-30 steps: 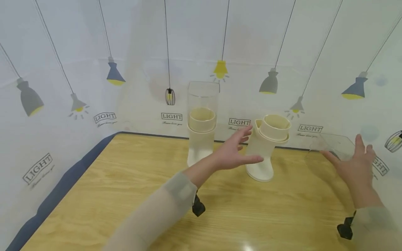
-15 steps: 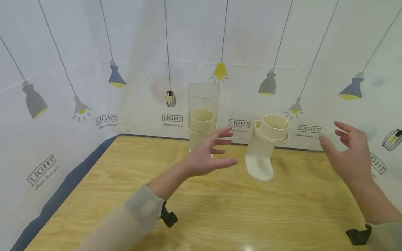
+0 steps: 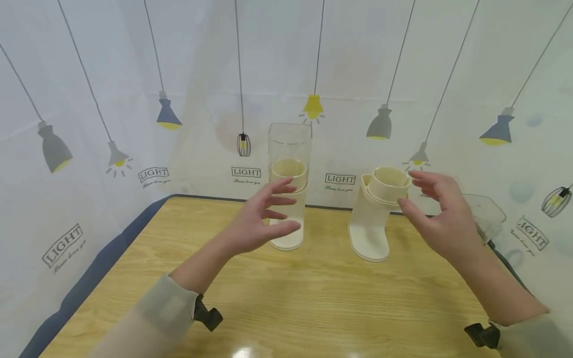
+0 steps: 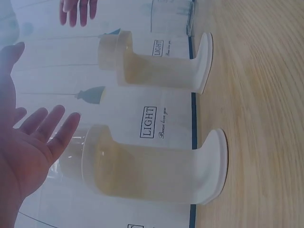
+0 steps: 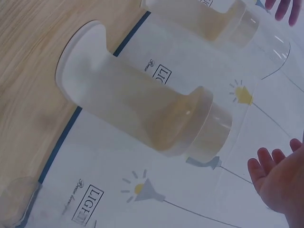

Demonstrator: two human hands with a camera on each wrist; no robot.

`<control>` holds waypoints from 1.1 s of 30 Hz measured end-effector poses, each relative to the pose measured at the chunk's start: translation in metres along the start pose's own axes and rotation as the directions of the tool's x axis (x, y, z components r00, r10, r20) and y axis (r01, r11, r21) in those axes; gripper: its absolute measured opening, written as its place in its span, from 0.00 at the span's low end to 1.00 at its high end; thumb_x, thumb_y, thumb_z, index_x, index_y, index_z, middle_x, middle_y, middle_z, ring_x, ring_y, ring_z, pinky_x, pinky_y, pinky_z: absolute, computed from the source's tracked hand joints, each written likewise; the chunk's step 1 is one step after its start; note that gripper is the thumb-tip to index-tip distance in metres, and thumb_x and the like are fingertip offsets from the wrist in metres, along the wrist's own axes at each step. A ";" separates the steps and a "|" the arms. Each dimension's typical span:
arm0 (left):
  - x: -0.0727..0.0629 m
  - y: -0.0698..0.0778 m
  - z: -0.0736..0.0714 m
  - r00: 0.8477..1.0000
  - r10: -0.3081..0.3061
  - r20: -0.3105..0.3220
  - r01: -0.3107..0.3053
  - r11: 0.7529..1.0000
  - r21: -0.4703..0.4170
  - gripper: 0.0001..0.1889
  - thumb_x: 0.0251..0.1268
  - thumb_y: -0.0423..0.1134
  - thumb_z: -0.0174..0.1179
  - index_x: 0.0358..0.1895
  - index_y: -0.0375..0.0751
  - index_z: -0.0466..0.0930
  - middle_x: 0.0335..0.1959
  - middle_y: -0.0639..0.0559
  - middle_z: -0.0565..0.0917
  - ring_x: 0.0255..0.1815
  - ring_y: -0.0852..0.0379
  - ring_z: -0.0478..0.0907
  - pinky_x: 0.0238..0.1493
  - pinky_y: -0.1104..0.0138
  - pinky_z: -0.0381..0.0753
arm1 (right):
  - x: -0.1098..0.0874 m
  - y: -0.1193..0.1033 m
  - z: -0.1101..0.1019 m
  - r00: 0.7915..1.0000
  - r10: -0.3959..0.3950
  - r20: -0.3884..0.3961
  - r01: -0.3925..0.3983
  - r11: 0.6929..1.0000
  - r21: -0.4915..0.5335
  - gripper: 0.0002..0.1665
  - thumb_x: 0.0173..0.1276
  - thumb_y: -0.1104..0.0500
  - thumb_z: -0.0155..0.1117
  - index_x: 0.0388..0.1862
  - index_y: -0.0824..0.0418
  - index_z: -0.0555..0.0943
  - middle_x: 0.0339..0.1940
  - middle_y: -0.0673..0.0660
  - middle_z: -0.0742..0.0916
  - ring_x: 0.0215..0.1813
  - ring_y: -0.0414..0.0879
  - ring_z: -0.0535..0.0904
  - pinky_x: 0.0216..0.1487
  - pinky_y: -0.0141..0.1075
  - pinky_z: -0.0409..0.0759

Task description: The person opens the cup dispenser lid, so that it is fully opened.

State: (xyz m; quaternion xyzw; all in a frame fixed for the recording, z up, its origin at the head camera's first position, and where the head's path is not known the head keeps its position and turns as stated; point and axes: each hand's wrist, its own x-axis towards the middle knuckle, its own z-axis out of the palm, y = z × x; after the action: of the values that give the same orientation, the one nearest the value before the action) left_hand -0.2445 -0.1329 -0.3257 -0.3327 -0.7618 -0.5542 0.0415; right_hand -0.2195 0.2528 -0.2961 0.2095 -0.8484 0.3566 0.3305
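Observation:
Two cream plastic dispenser stands with round collars on top stand upright at the back of the table. The left stand [image 3: 286, 241] carries a clear container [image 3: 290, 136], seen in the head view. No clear container sits on the right stand [image 3: 369, 228]. My left hand [image 3: 257, 223] is in front of the left stand, fingers spread, holding nothing. Beside the right stand's collar [image 3: 389, 185] is my right hand [image 3: 443, 214], its fingers apart and gripping nothing; whether a fingertip touches the collar I cannot tell. In the right wrist view that hand [image 5: 280, 183] appears apart from the collar.
Another clear container [image 3: 488, 211] lies at the table's back right, partly hidden behind my right hand. A white curtain [image 3: 201, 99] printed with lamps hangs behind the wooden table [image 3: 313, 298]. Dark blue edging [image 3: 112, 243] runs along the table's left side.
My left hand has moved left, from between the stands to in front of the left one. My right hand has moved left, from the loose clear container to the right stand's collar.

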 end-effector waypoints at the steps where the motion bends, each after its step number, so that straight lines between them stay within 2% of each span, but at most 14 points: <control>1: -0.002 -0.001 -0.004 1.000 -0.004 -0.012 0.004 1.000 0.007 0.46 0.70 0.34 0.74 0.87 0.48 0.60 0.81 0.41 0.73 0.77 0.42 0.79 0.68 0.51 0.87 | 0.001 -0.004 0.003 1.000 -0.007 0.014 0.007 1.000 0.011 0.32 0.71 0.66 0.74 0.74 0.64 0.79 0.69 0.64 0.82 0.66 0.22 0.72 0.67 0.13 0.66; 4: -0.007 -0.003 -0.017 0.999 -0.006 -0.046 0.007 1.000 0.013 0.46 0.70 0.32 0.74 0.87 0.43 0.59 0.80 0.36 0.73 0.76 0.39 0.80 0.67 0.51 0.88 | 0.006 -0.014 0.013 0.999 -0.013 0.048 0.012 0.999 0.032 0.32 0.72 0.65 0.74 0.74 0.62 0.80 0.68 0.62 0.83 0.66 0.28 0.73 0.68 0.13 0.67; 8: -0.011 -0.008 -0.031 0.996 -0.005 -0.092 0.007 1.000 0.026 0.46 0.69 0.28 0.74 0.86 0.41 0.60 0.80 0.33 0.73 0.74 0.35 0.81 0.65 0.50 0.90 | 0.013 -0.024 0.027 0.997 -0.047 0.053 0.042 0.996 0.083 0.32 0.71 0.65 0.74 0.73 0.60 0.81 0.68 0.62 0.84 0.66 0.30 0.75 0.69 0.16 0.69; 11: -0.012 -0.013 -0.040 0.992 -0.025 -0.120 0.030 0.999 0.045 0.45 0.70 0.29 0.74 0.87 0.44 0.60 0.79 0.36 0.74 0.74 0.34 0.81 0.66 0.47 0.89 | 0.018 -0.031 0.037 0.997 -0.051 0.054 0.044 0.993 0.112 0.31 0.71 0.64 0.75 0.73 0.60 0.81 0.68 0.61 0.84 0.67 0.36 0.78 0.69 0.18 0.70; 15: -0.010 -0.020 -0.051 0.987 -0.061 -0.151 0.074 0.994 0.080 0.44 0.71 0.34 0.75 0.86 0.49 0.61 0.78 0.41 0.75 0.73 0.37 0.82 0.67 0.44 0.87 | 0.028 -0.040 0.049 0.996 -0.007 0.087 -0.004 0.991 0.131 0.31 0.74 0.61 0.74 0.75 0.59 0.80 0.70 0.60 0.83 0.70 0.51 0.81 0.71 0.22 0.72; 18: -0.006 -0.024 -0.058 0.982 -0.078 -0.175 0.097 0.990 0.103 0.45 0.71 0.36 0.75 0.86 0.50 0.61 0.77 0.44 0.75 0.73 0.40 0.82 0.67 0.44 0.87 | 0.036 -0.046 0.059 0.993 0.017 0.118 -0.034 0.989 0.145 0.31 0.76 0.59 0.72 0.76 0.60 0.78 0.72 0.62 0.81 0.72 0.58 0.81 0.76 0.37 0.76; 22: 0.001 -0.031 -0.064 0.976 -0.100 -0.192 0.122 0.987 0.105 0.45 0.72 0.38 0.75 0.87 0.50 0.61 0.78 0.44 0.75 0.74 0.41 0.80 0.67 0.43 0.87 | 0.049 -0.051 0.074 0.989 0.025 0.147 -0.050 0.983 0.174 0.32 0.77 0.57 0.71 0.77 0.61 0.77 0.74 0.64 0.79 0.73 0.60 0.81 0.78 0.58 0.76; 28: 0.011 -0.040 -0.071 0.970 -0.141 -0.197 0.163 0.982 0.099 0.46 0.72 0.41 0.76 0.87 0.52 0.59 0.79 0.45 0.74 0.76 0.43 0.79 0.69 0.43 0.86 | 0.069 -0.055 0.094 0.979 0.032 0.203 -0.073 0.977 0.200 0.34 0.78 0.53 0.72 0.79 0.59 0.76 0.76 0.64 0.77 0.75 0.59 0.80 0.79 0.58 0.76; 33: 0.022 -0.042 -0.075 0.968 -0.163 -0.193 0.183 0.979 0.093 0.47 0.72 0.44 0.76 0.88 0.54 0.58 0.80 0.46 0.73 0.78 0.44 0.77 0.72 0.42 0.83 | 0.088 -0.060 0.107 0.975 0.004 0.222 -0.047 0.982 0.185 0.36 0.77 0.52 0.73 0.80 0.58 0.75 0.78 0.64 0.75 0.76 0.61 0.77 0.80 0.57 0.75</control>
State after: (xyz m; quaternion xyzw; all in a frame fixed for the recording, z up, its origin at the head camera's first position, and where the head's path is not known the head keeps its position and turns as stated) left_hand -0.3077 -0.1950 -0.3224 -0.2092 -0.8102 -0.5414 0.0817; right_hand -0.2894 0.1228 -0.2619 0.2673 -0.8447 0.4143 0.2082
